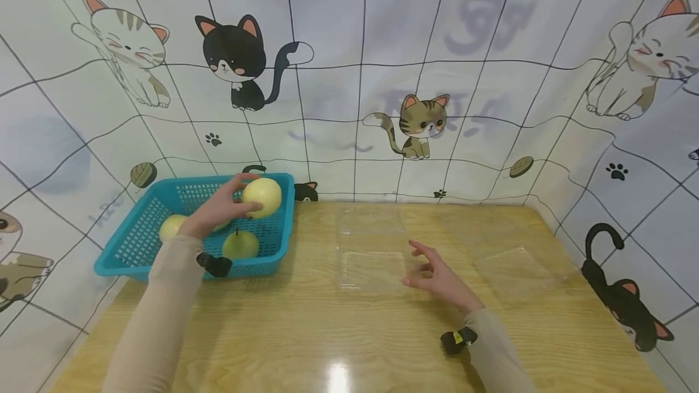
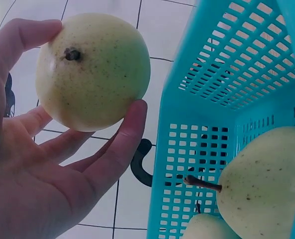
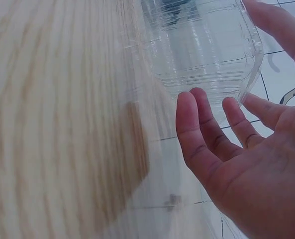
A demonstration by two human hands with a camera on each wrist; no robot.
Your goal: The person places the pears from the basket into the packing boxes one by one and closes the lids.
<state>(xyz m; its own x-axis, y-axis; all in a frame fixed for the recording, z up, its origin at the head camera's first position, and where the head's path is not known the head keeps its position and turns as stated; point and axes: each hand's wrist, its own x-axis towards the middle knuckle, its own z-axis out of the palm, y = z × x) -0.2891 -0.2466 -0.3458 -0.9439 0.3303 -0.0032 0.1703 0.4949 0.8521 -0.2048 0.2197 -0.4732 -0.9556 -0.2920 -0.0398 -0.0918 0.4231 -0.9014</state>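
Observation:
My left hand (image 1: 218, 210) grips a round yellow-green pear (image 1: 264, 198) by its sides, thumb and fingers spread around it. The pear is raised over the right back part of a blue plastic basket (image 1: 265, 267). In the left wrist view, the dark stub on the held pear (image 2: 100, 69) shows. Further pears lie in the basket, one with a long stem (image 1: 241, 245) near the front. A clear plastic box (image 1: 372, 270) with its lid up stands on the table. My right hand (image 1: 443, 285) holds nothing; its fingers are loosely bent beside the box's right edge.
More clear plastic containers (image 1: 516, 270) lie at the right on the wooden table (image 1: 306, 332). A wall covering with cat drawings (image 1: 338, 77) rises directly behind the table and along both sides. Another pear (image 1: 172, 227) sits at the basket's left.

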